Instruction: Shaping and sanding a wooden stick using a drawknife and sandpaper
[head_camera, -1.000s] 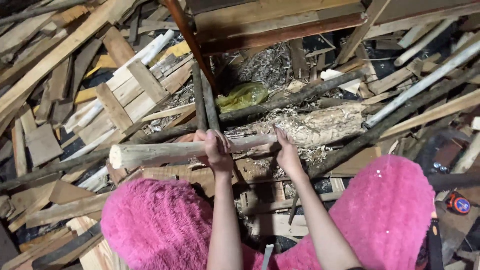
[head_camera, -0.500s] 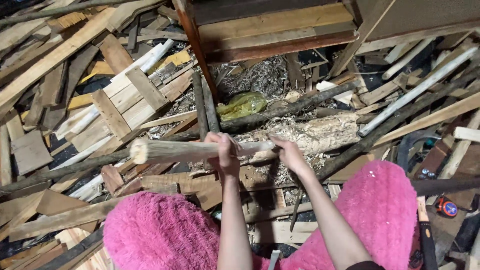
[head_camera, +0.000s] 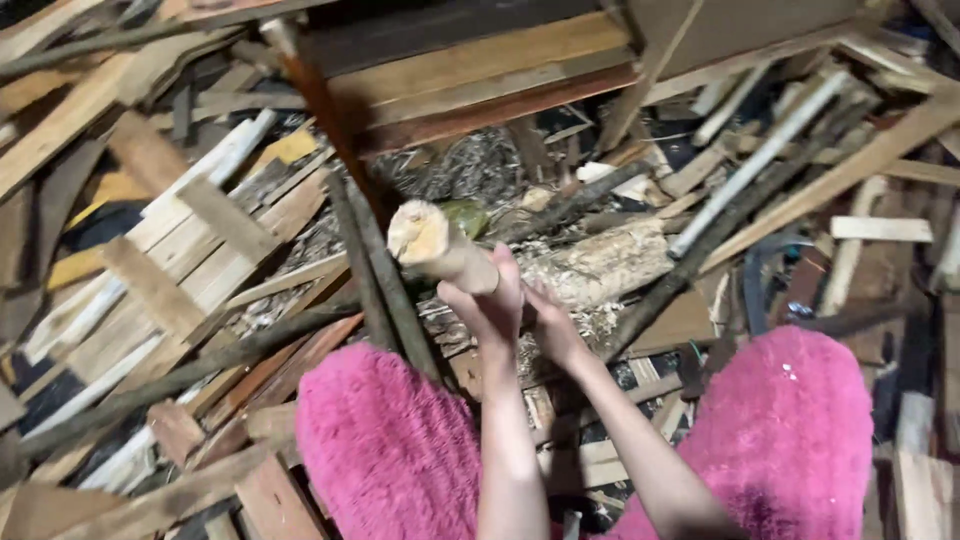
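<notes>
Where it lay crosswise a moment ago, the pale log (head_camera: 440, 245) now points up, left hand (head_camera: 492, 300) gripping it, right hand (head_camera: 553, 322) closed around its lower part.

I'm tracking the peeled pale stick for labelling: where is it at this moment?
In the head view the pale stick is at centre, gripped by the left hand, right hand beside it, above the big log.
</notes>
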